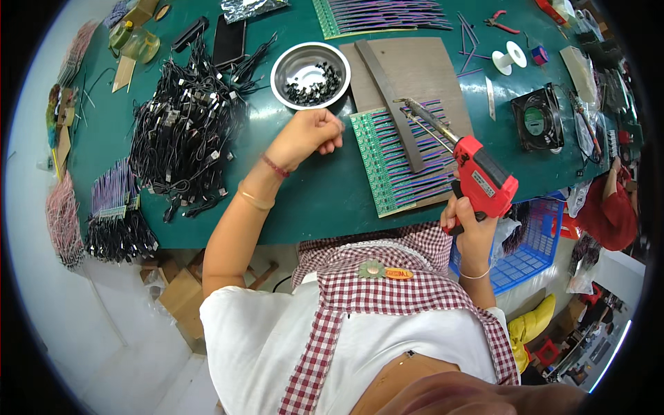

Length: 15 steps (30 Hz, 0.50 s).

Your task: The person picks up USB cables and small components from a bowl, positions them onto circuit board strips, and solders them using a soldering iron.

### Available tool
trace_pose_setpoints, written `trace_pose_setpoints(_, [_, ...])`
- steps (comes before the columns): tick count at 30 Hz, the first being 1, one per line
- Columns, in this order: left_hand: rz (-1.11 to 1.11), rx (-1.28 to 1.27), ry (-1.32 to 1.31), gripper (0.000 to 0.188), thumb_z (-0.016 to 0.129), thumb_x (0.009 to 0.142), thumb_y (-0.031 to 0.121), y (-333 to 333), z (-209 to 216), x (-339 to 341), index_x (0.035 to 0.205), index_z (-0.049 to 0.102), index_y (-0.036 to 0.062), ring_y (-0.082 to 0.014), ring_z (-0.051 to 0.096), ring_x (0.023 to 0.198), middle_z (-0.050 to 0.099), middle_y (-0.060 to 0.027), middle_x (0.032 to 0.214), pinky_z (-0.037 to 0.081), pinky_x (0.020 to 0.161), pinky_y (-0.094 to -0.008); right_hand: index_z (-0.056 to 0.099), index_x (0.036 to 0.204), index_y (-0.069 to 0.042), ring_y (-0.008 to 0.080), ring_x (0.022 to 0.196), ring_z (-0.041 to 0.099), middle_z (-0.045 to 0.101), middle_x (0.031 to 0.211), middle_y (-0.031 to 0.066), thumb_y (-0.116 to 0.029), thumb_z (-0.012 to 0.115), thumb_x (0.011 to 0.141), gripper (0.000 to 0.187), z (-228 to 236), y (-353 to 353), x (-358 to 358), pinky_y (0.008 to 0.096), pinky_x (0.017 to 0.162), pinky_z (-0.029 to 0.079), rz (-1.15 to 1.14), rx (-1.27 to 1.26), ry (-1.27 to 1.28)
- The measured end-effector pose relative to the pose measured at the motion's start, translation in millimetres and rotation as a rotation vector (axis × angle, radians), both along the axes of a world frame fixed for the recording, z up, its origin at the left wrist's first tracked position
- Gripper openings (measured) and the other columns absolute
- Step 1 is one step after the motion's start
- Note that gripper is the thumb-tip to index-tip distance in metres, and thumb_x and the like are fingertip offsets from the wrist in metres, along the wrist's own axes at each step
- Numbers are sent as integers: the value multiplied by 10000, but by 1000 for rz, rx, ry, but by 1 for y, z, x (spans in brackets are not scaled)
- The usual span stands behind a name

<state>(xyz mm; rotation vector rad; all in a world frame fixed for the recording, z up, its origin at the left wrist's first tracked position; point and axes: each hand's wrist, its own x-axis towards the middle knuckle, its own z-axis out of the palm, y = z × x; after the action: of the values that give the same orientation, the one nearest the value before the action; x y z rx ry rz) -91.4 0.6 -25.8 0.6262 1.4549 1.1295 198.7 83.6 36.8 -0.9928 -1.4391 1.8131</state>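
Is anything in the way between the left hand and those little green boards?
No, nothing visible: only tabletop shows between the left hand and the green circuit boards. The flat grey bar lies to the boards' right, across their wires.

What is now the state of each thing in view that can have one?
Left hand: curled closed; contents hidden
Red soldering gun: held; heat cannot be told
Right hand: gripping that gun
Metal bowl: uncovered, partly filled
Green circuit boards: wired, lying in a row
Dark bar: lying across the wires
Black cables: heaped loosely
Red pliers: handles spread
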Motion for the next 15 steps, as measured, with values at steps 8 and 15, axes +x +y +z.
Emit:
trace_pose_setpoints(8, [-57, -82, -24, 136, 569, 839, 146, 17, -3, -5, 755, 565, 40, -52, 498, 508, 587, -17, 643, 387, 461, -171, 439, 1191, 76, 114, 485, 457, 495, 638, 66, -154, 564, 880, 407, -9, 1, -2, 270, 481, 434, 138, 18, -43])
trace_pose_setpoints(15, [-80, -97, -32, 128, 572, 822, 131, 23, -6, -8, 729, 551, 46, -47, 479, 489, 566, -9, 610, 368, 441, -174, 562, 873, 17, 101, 499, 525, 552, 612, 35, -71, 646, 812, 137, -16, 0, -10, 240, 477, 433, 85, -119, -85])
